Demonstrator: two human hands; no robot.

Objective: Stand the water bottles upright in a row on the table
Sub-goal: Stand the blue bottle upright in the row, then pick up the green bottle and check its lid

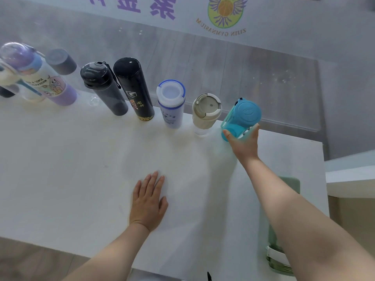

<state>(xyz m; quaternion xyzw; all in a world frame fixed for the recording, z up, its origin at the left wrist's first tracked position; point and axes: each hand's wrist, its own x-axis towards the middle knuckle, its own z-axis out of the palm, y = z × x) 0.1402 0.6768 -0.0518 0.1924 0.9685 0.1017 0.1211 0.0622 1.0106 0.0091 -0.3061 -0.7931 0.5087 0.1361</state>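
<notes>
We see a white worktop [81, 169] with a row of bottles standing upright along its far edge. At the right end of the row our right hand [244, 146] grips the teal bottle [242, 118] low on its body, thumb on the left side and fingers [254, 129] curled round the right; whether its base already touches the worktop we cannot tell, as the hand covers it. Just left of it stands a clear bottle with a beige lid [206, 112], then a white bottle with a blue-rimmed cap [171, 103], then a tall black bottle with gold print [135, 88], and beside that a dark bottle with a strap [103, 87]. Further left, blurred, we make out a purple bottle with a cartoon label [47, 80], a grey-capped bottle [60, 61] behind it, and more at the frame's left edge that we cannot tell apart. Our left hand [148, 201] rests flat on the near middle of the worktop, fingers straight and relaxed, holding nothing. Beyond the far edge, a glass panel shows a grey floor and a wall with purple lettering.
</notes>
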